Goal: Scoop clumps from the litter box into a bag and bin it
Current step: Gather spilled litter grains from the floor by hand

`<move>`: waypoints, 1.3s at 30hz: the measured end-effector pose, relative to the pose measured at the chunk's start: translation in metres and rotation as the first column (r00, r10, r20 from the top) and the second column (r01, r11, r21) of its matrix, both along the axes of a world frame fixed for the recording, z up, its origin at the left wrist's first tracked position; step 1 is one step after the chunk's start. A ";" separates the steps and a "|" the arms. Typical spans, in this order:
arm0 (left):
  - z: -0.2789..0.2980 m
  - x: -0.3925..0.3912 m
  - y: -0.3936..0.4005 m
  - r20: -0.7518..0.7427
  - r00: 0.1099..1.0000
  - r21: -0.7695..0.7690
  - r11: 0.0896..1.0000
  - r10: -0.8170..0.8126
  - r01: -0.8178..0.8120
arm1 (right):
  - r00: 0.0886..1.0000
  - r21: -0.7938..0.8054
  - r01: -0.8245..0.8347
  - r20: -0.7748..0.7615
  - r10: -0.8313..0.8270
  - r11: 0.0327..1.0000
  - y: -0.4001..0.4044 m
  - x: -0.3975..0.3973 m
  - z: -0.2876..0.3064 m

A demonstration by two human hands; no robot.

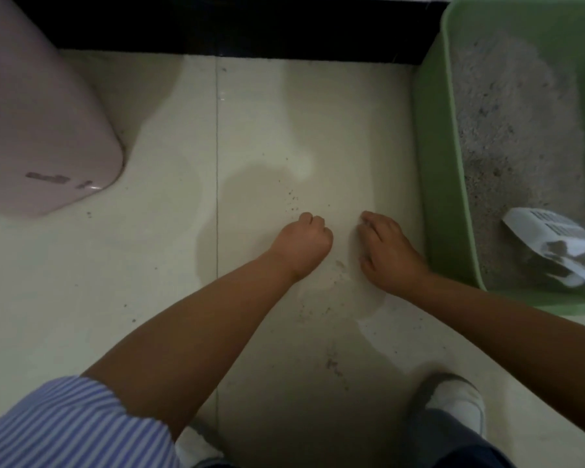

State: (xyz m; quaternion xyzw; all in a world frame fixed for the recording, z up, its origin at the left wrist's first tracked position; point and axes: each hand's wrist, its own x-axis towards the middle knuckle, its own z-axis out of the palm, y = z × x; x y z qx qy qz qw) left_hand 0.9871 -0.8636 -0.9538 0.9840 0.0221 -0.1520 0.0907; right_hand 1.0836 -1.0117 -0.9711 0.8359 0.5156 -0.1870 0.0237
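Note:
A green litter box (436,184) stands on the right and holds grey litter (507,130). A white slotted scoop (551,234) lies in its near corner with dark clumps on it. A thin clear plastic bag (345,292) lies on the pale floor tiles left of the box; it is faint and its edges are hard to trace. My left hand (304,244) is curled into a fist on the bag's far end. My right hand (389,251), a little to the right and close to the box wall, has its fingertips curled down and pinching the film.
A pink rounded bin (41,123) stands at the far left. A black skirting strip (237,25) runs along the wall behind. Litter grains (293,201) are scattered on the tiles. My foot in a white shoe (453,403) is at the bottom right.

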 end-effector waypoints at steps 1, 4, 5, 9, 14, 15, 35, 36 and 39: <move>0.002 0.002 0.000 0.021 0.998 0.075 0.996 -0.054 0.052 | 1.000 -0.009 -0.008 -0.015 0.008 1.000 0.000 0.001 0.000; 0.003 0.010 0.001 -0.157 0.976 0.059 0.986 -0.148 0.159 | 0.998 -0.035 -0.033 -0.062 0.031 0.999 0.004 0.001 0.007; 0.004 0.013 0.003 -0.217 0.970 0.014 0.993 -0.112 0.118 | 0.997 -0.032 -0.011 -0.079 0.008 0.999 0.007 0.002 0.010; 0.004 0.008 0.019 -0.194 0.944 -0.315 0.894 0.268 -0.319 | 0.982 -0.100 0.056 -0.173 -0.073 0.993 0.014 0.010 0.021; 0.007 -0.015 0.036 -0.606 0.512 -0.788 -0.373 0.608 -0.490 | 0.959 -0.075 0.206 -0.182 -0.217 0.976 0.020 0.016 0.025; 0.007 -0.021 0.038 -0.706 0.449 -0.706 -0.592 0.548 -0.388 | 0.956 -0.075 0.222 -0.179 -0.232 0.972 0.020 0.017 0.023; -0.006 -0.085 0.074 -0.945 0.190 -0.317 -0.894 0.267 -0.316 | 0.955 0.140 -0.249 -0.128 0.267 0.958 0.165 0.017 -0.018; -0.006 -0.088 0.074 -0.946 0.198 -0.308 -0.906 0.258 -0.291 | 0.938 0.124 -0.302 -0.137 0.318 0.945 0.171 0.016 -0.019; -0.009 -0.095 0.072 -0.951 0.220 -0.270 -0.929 0.217 -0.253 | 0.849 0.135 -0.503 -0.104 0.517 0.853 0.166 0.010 -0.022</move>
